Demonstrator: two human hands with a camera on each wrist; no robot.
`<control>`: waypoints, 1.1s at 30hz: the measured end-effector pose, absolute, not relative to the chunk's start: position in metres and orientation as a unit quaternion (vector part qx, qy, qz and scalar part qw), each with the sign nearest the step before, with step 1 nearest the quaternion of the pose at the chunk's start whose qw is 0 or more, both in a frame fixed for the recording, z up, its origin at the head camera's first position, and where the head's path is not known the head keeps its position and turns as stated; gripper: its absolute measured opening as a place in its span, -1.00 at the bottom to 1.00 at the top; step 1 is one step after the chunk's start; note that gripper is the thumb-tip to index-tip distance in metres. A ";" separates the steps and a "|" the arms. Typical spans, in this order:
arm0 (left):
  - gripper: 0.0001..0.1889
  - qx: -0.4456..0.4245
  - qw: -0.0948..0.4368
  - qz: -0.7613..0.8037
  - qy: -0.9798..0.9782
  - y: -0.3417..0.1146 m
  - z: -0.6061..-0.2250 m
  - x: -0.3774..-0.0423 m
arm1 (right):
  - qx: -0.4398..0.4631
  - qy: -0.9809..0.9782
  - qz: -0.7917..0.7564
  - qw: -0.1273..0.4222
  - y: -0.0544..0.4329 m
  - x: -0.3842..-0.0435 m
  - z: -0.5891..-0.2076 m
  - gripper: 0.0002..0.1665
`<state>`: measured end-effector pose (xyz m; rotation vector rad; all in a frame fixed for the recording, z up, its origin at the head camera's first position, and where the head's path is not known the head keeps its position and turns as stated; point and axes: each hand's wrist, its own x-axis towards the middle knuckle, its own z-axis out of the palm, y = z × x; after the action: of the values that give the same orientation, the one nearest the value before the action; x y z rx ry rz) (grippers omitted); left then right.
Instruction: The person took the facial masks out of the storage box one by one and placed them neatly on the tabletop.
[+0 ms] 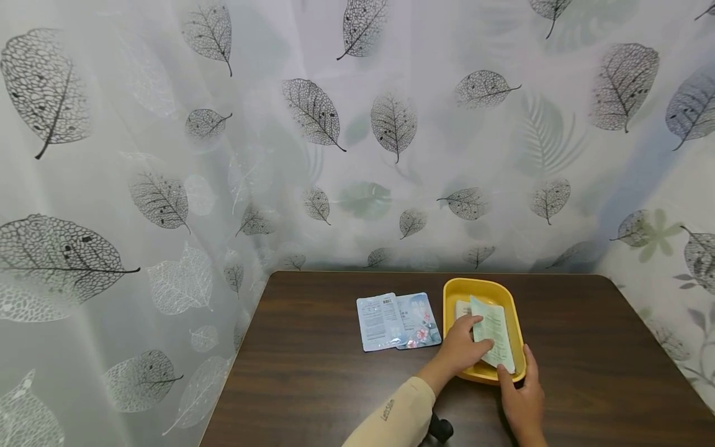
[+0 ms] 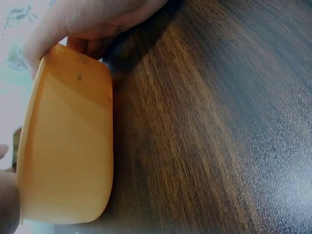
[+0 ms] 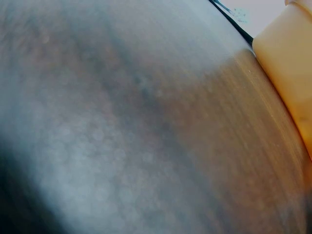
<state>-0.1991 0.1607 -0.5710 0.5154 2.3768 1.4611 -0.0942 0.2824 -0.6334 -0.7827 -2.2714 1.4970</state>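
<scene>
A yellow tray [image 1: 512, 310] sits on the table with flat packets in it. Uppermost is a pale green printed sachet [image 1: 497, 332], and part of a whitish packet [image 1: 462, 308] shows to its left. My left hand [image 1: 465, 346] reaches over the tray's left side, its spread thumb and index finger touching the green sachet's left edge; its other fingers are hidden. My right hand [image 1: 523, 397] grips the tray's near right corner, thumb at the near rim and fingers along the right side. In the left wrist view, the right hand [image 2: 97, 19] holds the tray's rim.
Left of the tray, two light blue sachets [image 1: 382, 323] overlap on the dark wooden table [image 1: 313, 385]. A black rounded object [image 1: 441, 428] shows beside the left sleeve. Leaf-patterned curtains [image 1: 357, 186] hang behind and beside the table.
</scene>
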 end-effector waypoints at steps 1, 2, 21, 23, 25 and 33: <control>-0.41 0.189 0.152 0.505 0.828 0.160 -0.571 -0.199 | -0.274 -0.793 0.521 0.154 0.282 -0.094 -0.634 -0.04; -0.39 0.196 0.155 0.499 0.829 0.159 -0.571 -0.199 | -0.275 -0.793 0.521 0.153 0.282 -0.094 -0.634 -0.04; -0.28 0.230 0.179 0.467 0.835 0.159 -0.573 -0.197 | -0.275 -0.796 0.515 0.159 0.282 -0.095 -0.636 -0.05; -0.29 0.231 0.171 0.476 0.831 0.159 -0.573 -0.197 | -0.274 -0.796 0.514 0.164 0.282 -0.095 -0.636 -0.06; -0.29 0.233 0.163 0.483 0.828 0.159 -0.574 -0.197 | -0.275 -0.797 0.512 0.165 0.282 -0.094 -0.636 -0.05; -0.28 0.214 0.137 0.517 0.818 0.158 -0.576 -0.195 | -0.278 -0.794 0.518 0.153 0.283 -0.095 -0.636 -0.05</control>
<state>-0.1948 0.1576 -0.5761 0.6188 2.3663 1.4948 -0.0946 0.2827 -0.6356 -0.7975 -2.2766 1.4866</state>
